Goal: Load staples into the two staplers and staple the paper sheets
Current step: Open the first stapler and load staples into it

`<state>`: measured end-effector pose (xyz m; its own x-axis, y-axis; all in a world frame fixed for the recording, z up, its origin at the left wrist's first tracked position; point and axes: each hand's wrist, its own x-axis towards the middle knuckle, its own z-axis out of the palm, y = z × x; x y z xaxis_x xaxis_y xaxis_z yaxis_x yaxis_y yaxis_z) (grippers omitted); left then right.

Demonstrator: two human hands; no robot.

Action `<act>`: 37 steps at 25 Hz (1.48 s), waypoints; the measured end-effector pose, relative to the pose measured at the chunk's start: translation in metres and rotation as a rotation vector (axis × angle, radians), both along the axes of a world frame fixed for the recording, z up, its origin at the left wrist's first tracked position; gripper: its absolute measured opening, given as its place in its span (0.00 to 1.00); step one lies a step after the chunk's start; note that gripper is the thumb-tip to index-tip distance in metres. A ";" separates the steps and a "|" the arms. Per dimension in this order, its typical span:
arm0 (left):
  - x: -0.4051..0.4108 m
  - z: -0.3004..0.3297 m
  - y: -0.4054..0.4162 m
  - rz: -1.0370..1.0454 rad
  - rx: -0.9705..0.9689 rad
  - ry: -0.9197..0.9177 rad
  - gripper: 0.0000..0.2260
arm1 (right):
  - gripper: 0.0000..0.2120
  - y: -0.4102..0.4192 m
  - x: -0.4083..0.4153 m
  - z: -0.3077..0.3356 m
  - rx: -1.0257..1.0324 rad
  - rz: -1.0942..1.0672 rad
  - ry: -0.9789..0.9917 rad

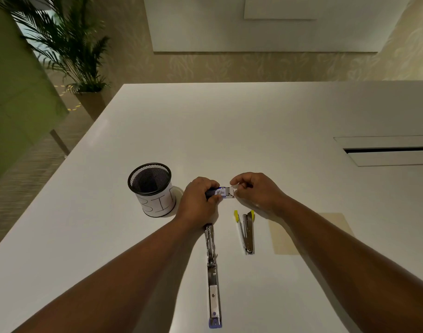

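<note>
An office, most likely a meeting room — a large white table [253,121] has a recessed cable hatch [383,151] in its top. A black mesh pot [151,188] labelled "BIN" and two staplers [213,277] lie on it. A potted palm [68,49], patterned carpet [25,169] and pale wall panels [265,25] surround it — corporate furnishing.

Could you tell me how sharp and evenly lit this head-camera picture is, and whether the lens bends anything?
In the head view, both hands, left hand and right hand, and the staple box look fairly sharp; the plant and floor at the left edge are smeared; the table edges splay from wide-angle distortion; lighting is soft, with faint shadows beside the arms and the bin.
</note>
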<state>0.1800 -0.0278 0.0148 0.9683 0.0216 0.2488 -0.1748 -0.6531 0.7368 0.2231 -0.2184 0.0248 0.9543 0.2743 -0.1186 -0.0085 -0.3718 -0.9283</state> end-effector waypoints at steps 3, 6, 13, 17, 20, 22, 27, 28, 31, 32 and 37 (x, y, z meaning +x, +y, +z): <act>0.000 -0.001 0.001 -0.001 0.001 -0.004 0.08 | 0.09 0.002 0.000 0.000 0.039 -0.011 0.044; 0.000 -0.001 0.001 0.002 0.010 -0.003 0.08 | 0.09 0.005 0.000 0.000 -0.033 -0.028 -0.002; 0.000 0.000 0.000 0.007 -0.004 0.007 0.08 | 0.14 0.003 -0.001 0.000 0.024 -0.042 0.043; -0.001 0.001 0.000 0.008 -0.014 0.004 0.08 | 0.13 0.004 -0.001 0.001 0.031 -0.037 0.033; -0.002 0.002 0.000 0.006 -0.014 0.003 0.08 | 0.07 0.006 -0.004 0.007 -0.007 -0.015 -0.028; -0.003 0.003 0.000 0.005 -0.010 0.004 0.08 | 0.05 0.005 -0.002 0.010 -0.058 0.017 -0.073; -0.003 0.004 0.000 0.004 -0.012 0.013 0.08 | 0.03 0.005 0.010 0.019 -0.364 0.103 -0.180; -0.003 0.003 0.000 0.007 -0.015 0.012 0.08 | 0.03 0.005 0.012 0.021 -0.396 0.119 -0.185; -0.003 0.003 0.000 0.015 -0.033 0.011 0.09 | 0.02 0.008 0.017 0.029 -0.477 0.166 -0.196; -0.003 0.003 0.001 0.010 -0.031 0.006 0.09 | 0.02 0.010 0.019 0.032 -0.516 0.187 -0.207; -0.002 0.003 0.002 0.000 -0.028 0.003 0.10 | 0.02 0.018 0.021 0.038 -0.623 0.237 -0.240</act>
<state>0.1780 -0.0262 0.0178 0.9690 0.0284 0.2456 -0.1729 -0.6321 0.7554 0.2443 -0.2008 0.0624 0.8966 0.4275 -0.1152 0.3165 -0.8008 -0.5085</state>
